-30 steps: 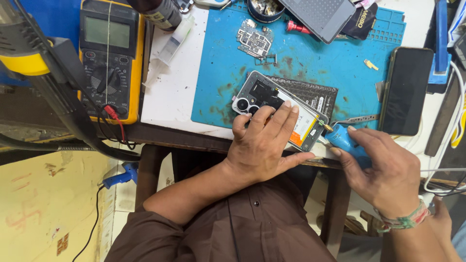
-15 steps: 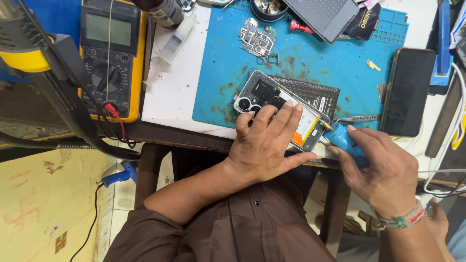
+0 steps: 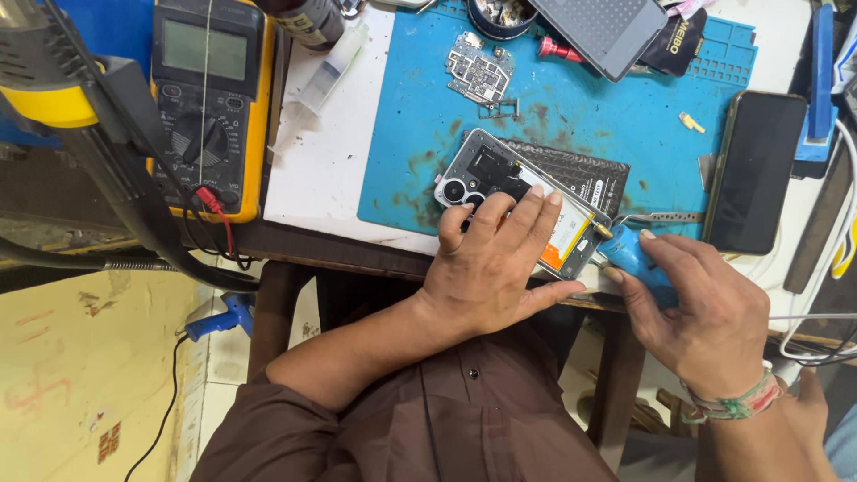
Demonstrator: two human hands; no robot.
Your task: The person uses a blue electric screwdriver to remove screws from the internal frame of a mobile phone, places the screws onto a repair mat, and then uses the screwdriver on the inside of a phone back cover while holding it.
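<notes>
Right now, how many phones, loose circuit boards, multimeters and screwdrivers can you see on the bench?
Phones: 2, the opened phone under the left hand, and a black phone
Circuit boards: 1
Multimeters: 1
Screwdrivers: 1, a blue screwdriver in the right hand
Total: 5

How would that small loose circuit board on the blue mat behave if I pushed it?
The circuit board looks thin, flat and bare, so it would probably slide lightly across the blue mat rather than roll. Its exposed components suggest it's fragile.
</notes>
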